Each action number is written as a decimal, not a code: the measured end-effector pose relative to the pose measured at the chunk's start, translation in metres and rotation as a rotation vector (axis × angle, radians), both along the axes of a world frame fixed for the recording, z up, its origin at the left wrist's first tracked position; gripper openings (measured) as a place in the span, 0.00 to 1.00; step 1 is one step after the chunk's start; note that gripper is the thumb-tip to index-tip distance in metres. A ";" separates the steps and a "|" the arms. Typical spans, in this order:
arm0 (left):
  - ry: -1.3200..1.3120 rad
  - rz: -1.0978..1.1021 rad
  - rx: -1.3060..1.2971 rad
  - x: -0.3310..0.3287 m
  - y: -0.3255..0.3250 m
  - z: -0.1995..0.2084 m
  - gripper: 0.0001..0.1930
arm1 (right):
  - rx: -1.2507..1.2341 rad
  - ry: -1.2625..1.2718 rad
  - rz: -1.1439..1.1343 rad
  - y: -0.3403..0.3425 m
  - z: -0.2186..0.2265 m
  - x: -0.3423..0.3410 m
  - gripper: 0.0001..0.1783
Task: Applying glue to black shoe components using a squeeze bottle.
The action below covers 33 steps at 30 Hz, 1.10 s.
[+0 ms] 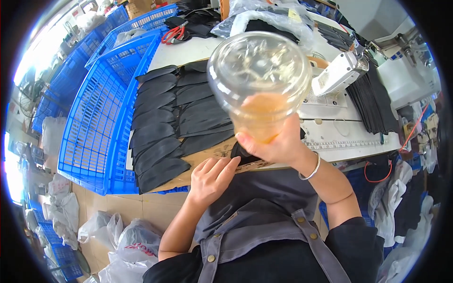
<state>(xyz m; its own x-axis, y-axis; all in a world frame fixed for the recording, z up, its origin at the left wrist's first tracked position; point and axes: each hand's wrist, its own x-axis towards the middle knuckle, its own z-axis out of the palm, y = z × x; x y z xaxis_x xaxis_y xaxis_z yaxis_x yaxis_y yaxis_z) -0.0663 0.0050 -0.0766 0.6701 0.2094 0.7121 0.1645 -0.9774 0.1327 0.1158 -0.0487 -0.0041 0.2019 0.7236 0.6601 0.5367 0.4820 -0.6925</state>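
Note:
My right hand (282,141) is wrapped round a clear, round plastic container (259,56), raised above the table with its wide end toward me. Amber-coloured contents show through its lower part. My left hand (210,177) is at the table's front edge with its fingers curled. Its fingertips meet the edge of a dark piece (240,152); whether they grip it is hidden. Black curved flat pieces (155,120) lie overlapping in columns on a brown board (207,158), to the left of the container and partly covered by it.
Blue plastic crates (96,129) stand along the left. Red-handled pliers or cutters (174,34) lie at the back. A white sewing machine (342,73) stands at the right, beside a stack of black strips (370,104). Plastic bags (134,240) lie on the floor at lower left.

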 end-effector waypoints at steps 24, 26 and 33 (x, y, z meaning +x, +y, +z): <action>-0.023 -0.051 -0.009 0.002 0.000 0.005 0.20 | -0.090 -0.120 -0.008 -0.015 -0.007 -0.003 0.42; -0.026 -0.043 0.010 0.004 -0.002 0.009 0.18 | -0.043 -0.232 -0.083 -0.021 -0.010 0.012 0.41; 0.025 0.033 -0.128 0.009 -0.007 0.020 0.10 | -0.023 -0.012 -0.457 -0.073 -0.015 0.096 0.29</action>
<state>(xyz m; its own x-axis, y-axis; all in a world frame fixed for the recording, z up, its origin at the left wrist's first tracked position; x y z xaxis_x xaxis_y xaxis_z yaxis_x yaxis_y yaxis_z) -0.0577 -0.0016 -0.0561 0.6784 0.3200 0.6613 0.2012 -0.9467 0.2516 0.2122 -0.1221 -0.0191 0.4960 0.5770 0.6488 0.6987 0.1784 -0.6928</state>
